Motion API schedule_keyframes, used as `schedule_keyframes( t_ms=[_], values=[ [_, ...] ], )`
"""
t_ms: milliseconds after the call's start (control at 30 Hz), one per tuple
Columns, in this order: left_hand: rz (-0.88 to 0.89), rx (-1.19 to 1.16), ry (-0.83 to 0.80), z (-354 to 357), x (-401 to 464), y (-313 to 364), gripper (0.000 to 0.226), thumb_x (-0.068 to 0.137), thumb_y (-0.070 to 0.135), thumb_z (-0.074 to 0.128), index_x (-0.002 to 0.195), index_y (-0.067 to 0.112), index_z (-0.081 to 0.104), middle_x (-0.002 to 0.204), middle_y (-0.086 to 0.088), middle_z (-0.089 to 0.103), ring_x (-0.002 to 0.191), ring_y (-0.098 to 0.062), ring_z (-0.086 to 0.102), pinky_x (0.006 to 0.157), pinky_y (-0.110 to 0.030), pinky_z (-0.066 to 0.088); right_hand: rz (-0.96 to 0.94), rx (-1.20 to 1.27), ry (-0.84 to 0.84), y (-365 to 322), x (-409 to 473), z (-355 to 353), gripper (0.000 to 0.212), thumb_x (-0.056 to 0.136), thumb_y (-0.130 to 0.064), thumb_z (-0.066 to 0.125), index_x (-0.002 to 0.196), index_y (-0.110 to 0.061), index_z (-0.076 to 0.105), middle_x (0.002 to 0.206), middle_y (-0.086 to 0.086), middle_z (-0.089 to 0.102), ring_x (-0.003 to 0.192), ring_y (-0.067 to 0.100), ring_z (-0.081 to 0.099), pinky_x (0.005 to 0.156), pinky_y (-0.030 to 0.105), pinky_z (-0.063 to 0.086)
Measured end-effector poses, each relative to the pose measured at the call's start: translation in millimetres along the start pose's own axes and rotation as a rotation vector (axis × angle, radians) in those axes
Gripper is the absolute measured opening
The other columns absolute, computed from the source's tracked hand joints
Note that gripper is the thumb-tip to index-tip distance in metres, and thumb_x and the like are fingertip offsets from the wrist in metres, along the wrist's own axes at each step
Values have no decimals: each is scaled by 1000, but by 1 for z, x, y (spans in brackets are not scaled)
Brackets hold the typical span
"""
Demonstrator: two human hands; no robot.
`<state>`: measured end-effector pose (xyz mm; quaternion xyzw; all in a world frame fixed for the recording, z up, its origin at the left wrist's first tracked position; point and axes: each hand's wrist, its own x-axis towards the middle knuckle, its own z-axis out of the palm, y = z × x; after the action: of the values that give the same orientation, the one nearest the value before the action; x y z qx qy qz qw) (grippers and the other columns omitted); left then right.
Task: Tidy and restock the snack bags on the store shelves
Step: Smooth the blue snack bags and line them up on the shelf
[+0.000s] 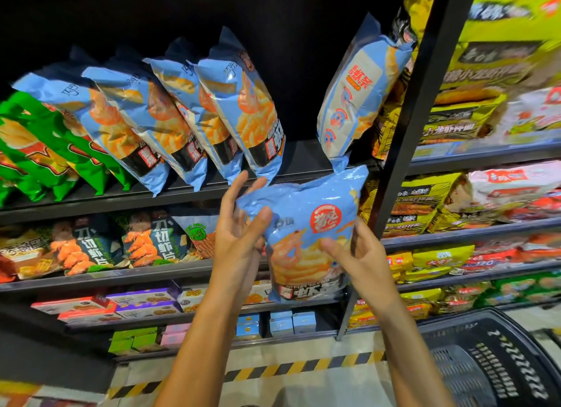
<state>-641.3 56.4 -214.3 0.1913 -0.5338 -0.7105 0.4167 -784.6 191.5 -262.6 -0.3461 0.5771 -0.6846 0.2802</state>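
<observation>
I hold a light-blue snack bag [306,224] with a red round logo in front of the shelves, just below the top shelf. My right hand [361,254] grips its right side, thumb across the front. My left hand [243,224] touches its left edge with fingers spread. On the top shelf [194,194] a row of the same blue bags [188,118] leans to the left. Another blue bag [358,93] leans right against the black upright post [425,81], leaving a gap on the shelf between them.
Green snack bags [45,151] fill the top shelf's left end. Lower shelves carry shrimp-chip bags [151,239] and small boxes [145,303]. Yellow and pink packs [455,200] crowd the right bay. A black plastic basket [491,367] sits at the lower right, above yellow-black floor tape [273,371].
</observation>
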Motion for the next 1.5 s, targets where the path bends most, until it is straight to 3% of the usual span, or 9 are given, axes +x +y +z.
schedule_keyframes(
  t_ms=[200, 333, 500, 667, 800, 933, 1167, 1333, 1500],
  values=[
    [-230, 247, -248, -3, -15, -13, 75, 92, 76, 40, 145, 24, 48, 147, 16, 58, 143, -6, 47, 123, -36, 33, 181, 53, 236, 4, 5, 4, 74, 84, -79, 50, 146, -39, 51, 135, -18, 66, 128, 4, 60, 114, 39, 45],
    [-332, 279, -303, -8, -22, -22, 100, 68, 97, 47, 146, 35, 46, 143, 28, 57, 139, 2, 48, 113, -23, 41, 280, 115, 255, 14, 12, 8, 46, 94, -68, 44, 133, -45, 53, 123, -20, 68, 106, -9, 66, 97, 25, 53],
    [-271, 327, -253, -19, -28, -19, 83, 89, 84, 30, 150, 30, 50, 154, 13, 51, 144, -8, 44, 119, -35, 35, 301, 149, 207, 21, 10, 11, 95, 75, -92, 53, 152, -39, 46, 145, -10, 60, 129, 9, 61, 112, 44, 49],
    [-164, 390, -354, -28, -29, -20, 42, 95, 39, 59, 129, 15, 65, 117, 15, 69, 103, 9, 65, 102, -28, 48, 149, 137, 258, 11, 8, 21, 59, 95, -62, 53, 145, -31, 51, 136, -9, 67, 126, 10, 63, 109, 43, 51],
    [-149, 521, -238, -16, -39, -21, 76, 90, 28, 69, 155, 36, 30, 140, 35, 52, 127, 13, 53, 98, -11, 46, 93, 104, 213, 2, 3, 29, 59, 95, -49, 60, 148, -25, 47, 134, -6, 68, 123, 12, 66, 103, 38, 56],
    [-68, 406, 94, -23, -29, -31, 41, 98, 39, 56, 136, 25, 54, 126, 13, 69, 120, -6, 65, 105, -36, 53, 89, 60, -17, -14, -2, 21, 53, 100, -62, 42, 148, -40, 49, 141, -15, 63, 130, 5, 60, 111, 35, 45],
    [-363, 90, 268, -16, -24, -28, 38, 109, 41, 38, 117, 21, 70, 105, 3, 80, 102, -15, 74, 103, -44, 51, -62, -38, -255, -23, -12, 25, 48, 107, -4, 46, 152, -20, 45, 150, -20, 54, 142, 0, 45, 105, 12, 42],
    [-292, 164, 260, -20, -26, -27, 79, 86, 75, 58, 144, 21, 57, 140, -1, 66, 132, -20, 60, 118, -50, 41, -12, 3, -261, -21, -10, 22, 45, 107, -18, 51, 150, -29, 47, 149, -25, 52, 142, -2, 45, 107, 16, 43],
    [-117, 398, 17, -19, -30, -27, 47, 107, 45, 41, 152, 30, 42, 138, 22, 60, 130, 3, 55, 103, -18, 49, 36, -35, -289, -22, -13, 20, 65, 99, -34, 63, 156, -38, 32, 152, -20, 51, 143, 5, 45, 117, 35, 41]
  ],
)
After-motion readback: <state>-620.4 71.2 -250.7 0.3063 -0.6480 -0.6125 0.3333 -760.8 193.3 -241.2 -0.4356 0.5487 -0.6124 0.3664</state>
